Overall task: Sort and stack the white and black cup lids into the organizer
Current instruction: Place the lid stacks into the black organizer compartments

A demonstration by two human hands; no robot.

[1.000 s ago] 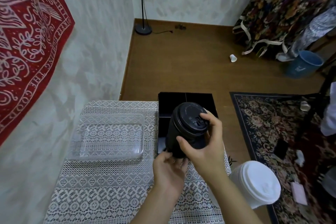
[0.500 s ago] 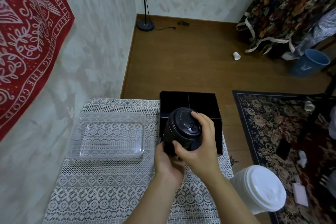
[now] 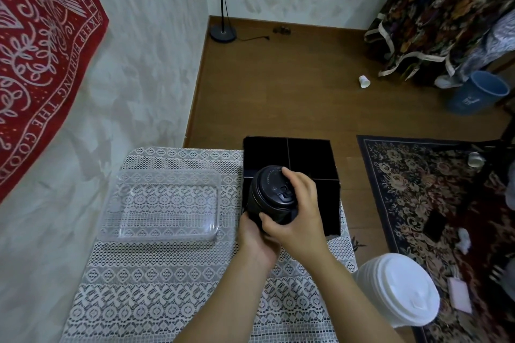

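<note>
A stack of black cup lids [image 3: 271, 192] is held between both hands over the near left compartment of the black organizer [image 3: 309, 159], which stands at the table's far right corner. My right hand [image 3: 299, 211] grips the stack from the top and right side. My left hand [image 3: 255, 234] holds it from below, mostly hidden behind the right hand. A stack of white cup lids [image 3: 401, 289] lies tilted at the table's right edge, near me.
A clear plastic tray [image 3: 164, 203] lies on the lace tablecloth [image 3: 156, 287], left of the organizer. The wall runs along the table's left side. On the floor are a patterned rug [image 3: 434, 198], a blue bin [image 3: 479, 92] and a small white cup [image 3: 364, 81].
Both hands have lowered the black lid stack toward the organizer's near left compartment. The white stack has not moved.
</note>
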